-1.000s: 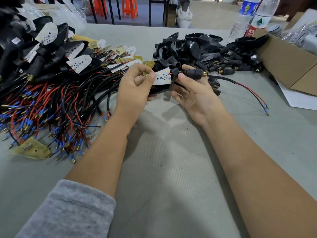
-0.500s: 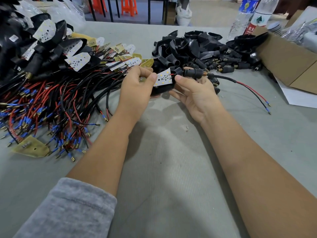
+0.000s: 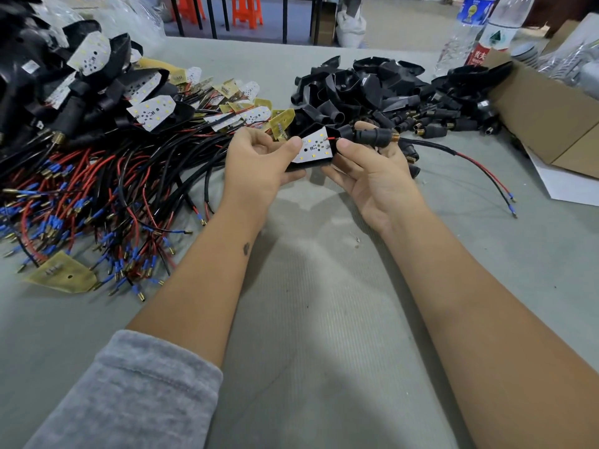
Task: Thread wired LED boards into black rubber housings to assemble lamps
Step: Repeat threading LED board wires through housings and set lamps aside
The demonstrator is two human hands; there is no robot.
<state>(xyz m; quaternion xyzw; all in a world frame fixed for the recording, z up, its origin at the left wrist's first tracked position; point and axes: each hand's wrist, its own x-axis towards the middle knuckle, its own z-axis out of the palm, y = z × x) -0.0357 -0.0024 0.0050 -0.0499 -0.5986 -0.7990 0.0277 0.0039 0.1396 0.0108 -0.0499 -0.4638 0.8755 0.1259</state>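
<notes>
the left hand is pinching the white led board by its edge, thumb on top and fingers curled underneath, while the right hand is curling round the neck of the black rubber housing, thumb pressing near the point where the board's red wire is entering it. the board is sitting at the mouth of the housing, just above the table, with the cable already trailing out past the brass end toward the right. from here the thin red lead is likely risking a kink or a torn solder joint if the board is being pushed in crooked, and the board could be seating tilted. among the readable marks, a bottle at the back is carrying a red label with chinese characters and a green triangle logo; the other bottle's blue label is too blurred to read.
</notes>
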